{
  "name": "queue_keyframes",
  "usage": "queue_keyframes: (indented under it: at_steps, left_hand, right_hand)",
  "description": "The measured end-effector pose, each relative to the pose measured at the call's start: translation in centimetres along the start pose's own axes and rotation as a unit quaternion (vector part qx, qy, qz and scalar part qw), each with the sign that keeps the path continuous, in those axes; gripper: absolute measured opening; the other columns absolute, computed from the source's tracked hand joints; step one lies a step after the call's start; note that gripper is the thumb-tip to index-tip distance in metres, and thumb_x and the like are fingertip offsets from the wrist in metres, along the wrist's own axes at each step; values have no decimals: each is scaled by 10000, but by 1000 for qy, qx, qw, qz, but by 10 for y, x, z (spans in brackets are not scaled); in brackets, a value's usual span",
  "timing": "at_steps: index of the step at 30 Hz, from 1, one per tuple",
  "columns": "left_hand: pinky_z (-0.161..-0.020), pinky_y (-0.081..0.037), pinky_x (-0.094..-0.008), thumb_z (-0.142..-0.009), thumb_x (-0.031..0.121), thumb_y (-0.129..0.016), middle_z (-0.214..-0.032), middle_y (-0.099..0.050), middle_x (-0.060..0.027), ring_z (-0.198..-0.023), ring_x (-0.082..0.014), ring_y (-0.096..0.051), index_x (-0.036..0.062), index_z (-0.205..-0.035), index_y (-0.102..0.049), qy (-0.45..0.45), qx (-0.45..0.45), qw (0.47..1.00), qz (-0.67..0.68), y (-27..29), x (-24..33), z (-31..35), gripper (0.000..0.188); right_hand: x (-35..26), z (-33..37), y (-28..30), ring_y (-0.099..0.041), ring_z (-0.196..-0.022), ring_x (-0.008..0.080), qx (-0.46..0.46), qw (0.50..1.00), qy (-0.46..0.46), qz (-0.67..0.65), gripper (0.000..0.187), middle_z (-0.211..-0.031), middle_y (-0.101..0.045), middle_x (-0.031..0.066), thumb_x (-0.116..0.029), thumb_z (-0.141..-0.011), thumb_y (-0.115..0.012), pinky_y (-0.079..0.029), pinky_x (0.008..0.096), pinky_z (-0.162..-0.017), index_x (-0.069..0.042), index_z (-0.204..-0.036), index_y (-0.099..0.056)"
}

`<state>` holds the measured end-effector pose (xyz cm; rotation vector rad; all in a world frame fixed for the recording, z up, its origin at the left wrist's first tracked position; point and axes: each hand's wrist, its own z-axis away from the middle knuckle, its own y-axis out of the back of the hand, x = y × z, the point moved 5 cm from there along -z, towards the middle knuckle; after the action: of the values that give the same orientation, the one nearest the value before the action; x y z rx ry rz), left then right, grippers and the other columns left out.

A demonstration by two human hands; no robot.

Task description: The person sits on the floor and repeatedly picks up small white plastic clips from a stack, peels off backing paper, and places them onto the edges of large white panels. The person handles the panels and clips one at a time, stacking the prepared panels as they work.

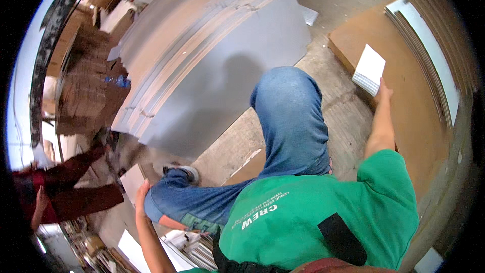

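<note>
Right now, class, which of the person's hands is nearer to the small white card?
Right. The right hand holds the small white card by its lower edge, over the brown board. The left hand is far away, by the bent knee.

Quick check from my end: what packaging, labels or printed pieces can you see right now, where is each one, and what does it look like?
White card: at the right hand, over the brown board; rectangular, fine grid band along its lower edge.
Grey sheet stack: centre left on the floor; large flat fanned panels.
Brown board stack: right side; flat, tan.
Flattened brown cartons: far left; blurred pile.
Left hand: on a pale flat piece, lower left.
</note>
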<state>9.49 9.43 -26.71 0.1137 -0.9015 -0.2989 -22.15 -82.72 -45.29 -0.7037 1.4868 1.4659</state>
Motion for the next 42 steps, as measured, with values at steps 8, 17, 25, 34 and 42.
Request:
queue_keyframes:
  at_steps: [8, 17, 25, 34, 42]
  left_hand:
    - [-573, -435, -336, -755, 430, -623, -621, -572, -153, -582, -193, -551, 16, -698, -635, -153, 1, 845, -512, -37, 80, -23, 419]
    - [-822, -431, -281, -835, 355, -592, -1067, -575, -114, -939, -170, -544, 157, -1379, -207, -190, -250, 946, 79, -226, 137, -52, 695]
    - [-899, -438, -323, -705, -27, -685, -1117, -545, -137, -1026, -203, -531, 143, -1388, -161, -265, -204, 845, 417, -247, 158, -44, 878]
    - [-834, -443, -278, -694, 6, -707, -1025, -596, -96, -933, -158, -550, -3, -1068, -589, -265, -99, 917, 281, -234, 153, -46, 393]
    - [-811, -448, -263, -683, 21, -719, -1020, -602, -93, -898, -151, -561, -2, -1041, -607, -267, -77, 928, 248, -243, 156, -39, 376]
  right_hand:
    - [24, -20, -112, -576, -932, 291, -279, 921, -219, -162, 353, -1089, -581, 136, -157, -800, -595, -473, 421, -797, 20, -1098, -530]
    - [-337, 464, -164, -561, -901, 132, -753, 619, 181, -128, 251, -977, -595, 54, -120, -831, -571, -447, 271, -811, -15, -1056, -535]
    - [-308, 536, -179, -558, -872, 105, -825, 513, 220, 87, 262, -925, -622, 40, -155, -784, -644, -439, 267, -804, -49, -1017, -589]
    - [-306, 563, -188, -572, -847, 109, -823, 520, 225, 44, 462, -915, -627, 59, -85, -728, -696, -445, 258, -785, -36, -1141, -495]
    - [-307, 571, -175, -567, -873, 104, -869, 456, 194, -1, 401, -953, -617, 46, -46, -734, -686, -463, 238, -769, -35, -1110, -546]
